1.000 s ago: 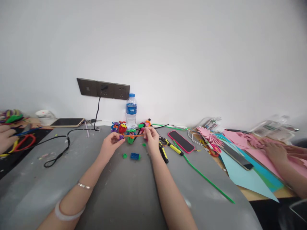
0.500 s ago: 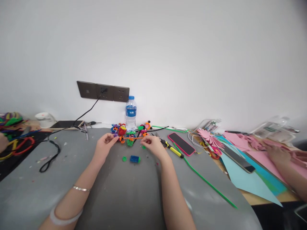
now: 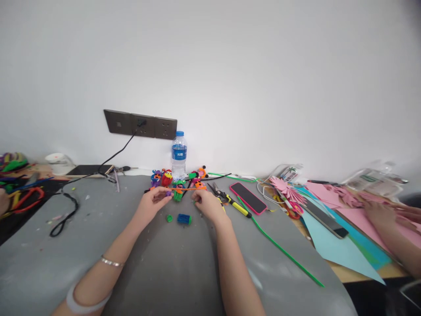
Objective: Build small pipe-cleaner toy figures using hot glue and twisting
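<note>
My left hand (image 3: 153, 202) could pass toward 9 o'clock over the gray tabletop (image 3: 108, 213) as far as the black cable (image 3: 76, 204); the bottle (image 3: 179, 154) blocks me at 12 o'clock, the pliers (image 3: 241, 208) my right hand (image 3: 208, 204) at 3.

At the left fingers (image 3: 162, 201), a purple bit (image 3: 169, 193) is looking too small to make out. At three o'clock from the right fingers (image 3: 198, 194), the pliers (image 3: 241, 207) are partly hiding behind the hand. Around nine, the left edge is cutting off a co-worker's hand (image 3: 3, 202); toward four, the right edge, another's arm (image 3: 403, 247).
</note>
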A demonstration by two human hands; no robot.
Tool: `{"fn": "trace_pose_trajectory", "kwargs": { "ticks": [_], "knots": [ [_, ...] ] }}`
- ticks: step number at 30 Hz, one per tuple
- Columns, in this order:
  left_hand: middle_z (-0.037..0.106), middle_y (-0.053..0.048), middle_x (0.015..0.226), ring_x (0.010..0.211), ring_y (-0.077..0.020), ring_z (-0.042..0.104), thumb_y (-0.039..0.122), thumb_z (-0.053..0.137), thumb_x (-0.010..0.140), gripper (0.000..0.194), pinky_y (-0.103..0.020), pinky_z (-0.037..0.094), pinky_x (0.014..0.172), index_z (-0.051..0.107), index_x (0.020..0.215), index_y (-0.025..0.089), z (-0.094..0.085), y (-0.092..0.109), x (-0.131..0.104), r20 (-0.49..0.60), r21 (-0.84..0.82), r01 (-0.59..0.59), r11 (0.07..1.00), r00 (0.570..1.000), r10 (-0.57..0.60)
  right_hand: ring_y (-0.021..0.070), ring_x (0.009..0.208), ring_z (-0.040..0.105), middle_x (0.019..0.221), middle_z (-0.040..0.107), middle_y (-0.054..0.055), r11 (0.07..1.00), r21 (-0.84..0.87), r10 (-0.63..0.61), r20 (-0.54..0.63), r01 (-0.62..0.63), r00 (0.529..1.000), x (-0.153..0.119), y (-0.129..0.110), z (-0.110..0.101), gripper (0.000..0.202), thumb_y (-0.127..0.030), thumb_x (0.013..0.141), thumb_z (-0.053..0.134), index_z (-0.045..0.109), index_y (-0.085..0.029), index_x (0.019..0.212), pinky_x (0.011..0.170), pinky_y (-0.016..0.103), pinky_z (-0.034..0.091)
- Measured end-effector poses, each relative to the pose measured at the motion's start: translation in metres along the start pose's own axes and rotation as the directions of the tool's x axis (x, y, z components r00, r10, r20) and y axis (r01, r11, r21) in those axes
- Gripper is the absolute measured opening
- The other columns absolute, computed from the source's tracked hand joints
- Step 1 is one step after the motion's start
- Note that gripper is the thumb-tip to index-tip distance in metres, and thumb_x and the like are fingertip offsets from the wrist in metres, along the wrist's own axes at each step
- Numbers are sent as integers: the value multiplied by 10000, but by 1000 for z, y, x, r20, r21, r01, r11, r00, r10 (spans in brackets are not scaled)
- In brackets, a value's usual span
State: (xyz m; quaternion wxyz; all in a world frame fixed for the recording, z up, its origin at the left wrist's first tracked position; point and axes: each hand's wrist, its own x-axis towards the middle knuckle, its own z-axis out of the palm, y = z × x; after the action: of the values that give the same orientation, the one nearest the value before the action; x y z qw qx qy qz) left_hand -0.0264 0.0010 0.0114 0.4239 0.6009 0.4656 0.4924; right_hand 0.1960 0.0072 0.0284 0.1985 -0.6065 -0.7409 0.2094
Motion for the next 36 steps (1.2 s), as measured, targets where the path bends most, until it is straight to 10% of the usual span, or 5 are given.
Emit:
{"fn": "trace_pose_trajectory", "kwargs": {
  "ticks": [21,28,36],
  "knots": [
    [750,-101,960,881,-237,699,356,715,704,255,-374,550,795,624,867,182,5,-3,-1,82,-61,18,998,997,-13,130,641,508,683,540,-11,978,190,-94,34,86,995,6,2,9,266,56,617,469,552,-170,728,613,230,371],
    [637,-5,718,504,-99,503,322,582,750,143,-207,368,448,601,786,185,6,-3,-2,25,-70,50,996,999,-48,121,670,546,771,569,-21,692,700,-232,-18,178,972,13,-6,23,142,-127,691,602,555,-181,814,654,248,447],
    [594,0,674,532,-116,459,447,608,778,295,-229,352,490,659,864,169,8,2,-5,52,94,32,995,998,-37,137,726,587,812,609,0,448,880,-207,-70,158,976,17,-26,34,233,-271,678,741,562,-191,804,717,280,484]
  ]
}}
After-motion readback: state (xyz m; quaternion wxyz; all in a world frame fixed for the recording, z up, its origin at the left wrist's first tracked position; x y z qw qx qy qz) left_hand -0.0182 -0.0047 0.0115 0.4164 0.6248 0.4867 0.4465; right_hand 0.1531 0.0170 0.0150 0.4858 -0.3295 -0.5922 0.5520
